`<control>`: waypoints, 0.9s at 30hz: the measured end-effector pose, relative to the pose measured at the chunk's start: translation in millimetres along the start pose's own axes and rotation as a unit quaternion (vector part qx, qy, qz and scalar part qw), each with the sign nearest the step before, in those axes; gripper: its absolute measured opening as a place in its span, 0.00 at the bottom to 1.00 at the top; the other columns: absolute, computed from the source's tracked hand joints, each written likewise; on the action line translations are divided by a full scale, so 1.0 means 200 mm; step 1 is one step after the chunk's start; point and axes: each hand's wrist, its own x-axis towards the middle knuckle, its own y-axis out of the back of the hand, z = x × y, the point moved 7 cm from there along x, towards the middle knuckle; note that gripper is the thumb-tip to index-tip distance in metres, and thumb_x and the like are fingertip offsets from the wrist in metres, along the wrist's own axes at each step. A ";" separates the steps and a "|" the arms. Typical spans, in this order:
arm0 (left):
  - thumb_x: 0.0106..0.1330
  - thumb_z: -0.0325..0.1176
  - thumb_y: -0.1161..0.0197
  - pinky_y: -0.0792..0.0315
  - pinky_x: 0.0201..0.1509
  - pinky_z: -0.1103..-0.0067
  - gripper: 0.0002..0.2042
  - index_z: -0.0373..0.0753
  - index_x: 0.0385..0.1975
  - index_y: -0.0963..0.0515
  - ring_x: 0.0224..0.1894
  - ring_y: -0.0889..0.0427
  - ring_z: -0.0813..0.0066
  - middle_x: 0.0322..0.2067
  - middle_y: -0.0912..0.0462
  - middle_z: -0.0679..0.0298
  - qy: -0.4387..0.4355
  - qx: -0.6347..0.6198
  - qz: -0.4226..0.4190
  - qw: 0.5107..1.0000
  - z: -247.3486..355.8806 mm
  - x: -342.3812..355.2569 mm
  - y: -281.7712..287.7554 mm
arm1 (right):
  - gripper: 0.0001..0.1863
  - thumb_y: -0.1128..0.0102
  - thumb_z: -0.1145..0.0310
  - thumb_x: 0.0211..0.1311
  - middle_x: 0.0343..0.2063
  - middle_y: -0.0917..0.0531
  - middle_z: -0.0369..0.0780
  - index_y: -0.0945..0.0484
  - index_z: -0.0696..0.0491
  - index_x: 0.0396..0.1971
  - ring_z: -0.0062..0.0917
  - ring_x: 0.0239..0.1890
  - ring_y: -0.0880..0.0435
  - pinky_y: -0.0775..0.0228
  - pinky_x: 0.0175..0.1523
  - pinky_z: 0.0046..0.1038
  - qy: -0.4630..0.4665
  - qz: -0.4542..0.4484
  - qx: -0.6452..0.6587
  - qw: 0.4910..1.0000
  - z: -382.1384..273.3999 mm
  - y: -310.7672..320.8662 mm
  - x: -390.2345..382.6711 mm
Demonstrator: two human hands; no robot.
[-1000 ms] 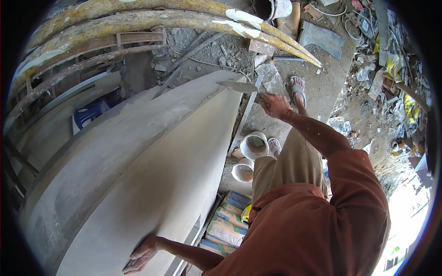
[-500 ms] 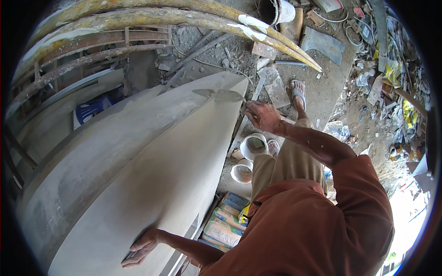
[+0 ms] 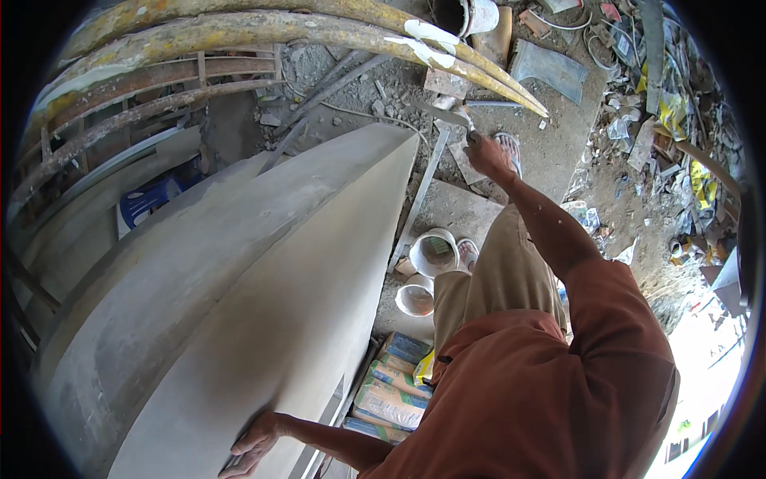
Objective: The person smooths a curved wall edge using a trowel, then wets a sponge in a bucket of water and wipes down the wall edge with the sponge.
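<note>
My right hand [image 3: 488,156] grips the handle of a metal trowel [image 3: 448,116], raised off the far tip of a pale, smooth curved plastered form [image 3: 287,279]. That form fills the left and middle of the view, with a ridge along its length. Low on it, my left hand [image 3: 254,445] rests with curled fingers on a thin dark flat object that is too hidden to name.
Yellow, paint-spotted curved poles [image 3: 335,32] arch across the top. Two white buckets [image 3: 435,252] and stacked bags [image 3: 391,395] stand beside my legs. Rubble and scrap [image 3: 662,152] lie to the right. A blue object [image 3: 155,195] sits behind the form.
My right hand and the trowel have lifted away from the form's tip, moving up and right. My left hand stays low on the surface, shifted only slightly.
</note>
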 end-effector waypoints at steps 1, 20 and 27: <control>0.80 0.54 0.61 0.54 0.76 0.50 0.34 0.29 0.72 0.42 0.77 0.52 0.45 0.72 0.45 0.41 0.002 -0.001 0.000 1.000 0.02 -0.01 0.00 | 0.20 0.40 0.57 0.63 0.42 0.15 0.51 0.23 0.48 0.52 0.54 0.46 0.16 0.25 0.50 0.53 -0.009 -0.006 -0.007 1.000 0.06 -0.04 0.04; 0.82 0.51 0.65 0.50 0.73 0.45 0.33 0.24 0.71 0.45 0.72 0.46 0.34 0.70 0.47 0.31 -0.127 0.028 0.005 0.992 -0.16 0.12 -0.01 | 0.24 0.52 0.47 0.71 0.54 0.17 0.47 0.20 0.44 0.56 0.45 0.60 0.20 0.33 0.65 0.50 -0.112 -0.150 -0.053 0.981 0.33 -0.42 0.14; 0.82 0.51 0.66 0.50 0.73 0.44 0.33 0.23 0.71 0.45 0.72 0.46 0.33 0.70 0.47 0.29 -0.182 0.046 0.000 0.982 -0.17 0.12 -0.02 | 0.24 0.52 0.46 0.70 0.54 0.16 0.45 0.20 0.44 0.56 0.44 0.59 0.20 0.33 0.64 0.51 -0.054 -0.168 -0.067 0.982 0.45 -0.56 0.22</control>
